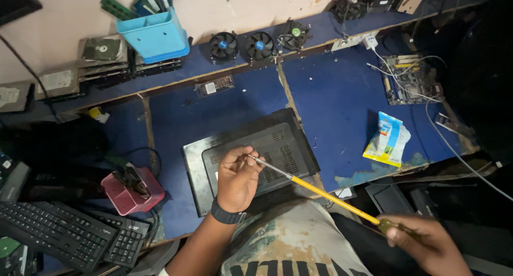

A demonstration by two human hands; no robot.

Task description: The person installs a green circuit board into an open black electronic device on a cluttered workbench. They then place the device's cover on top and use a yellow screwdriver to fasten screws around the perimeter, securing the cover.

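My right hand (427, 243) grips the yellow-handled brush (326, 193) by its end. My left hand (236, 175) pinches its tip, above the upturned laptop (278, 142) on the blue bench (342, 99)

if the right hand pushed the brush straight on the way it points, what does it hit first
The right hand holds a yellow-handled brush aimed up-left. Its tip already sits at the left hand's fingers, so it would meet those first; beyond them lies the upturned laptop. Depth is hard to judge.
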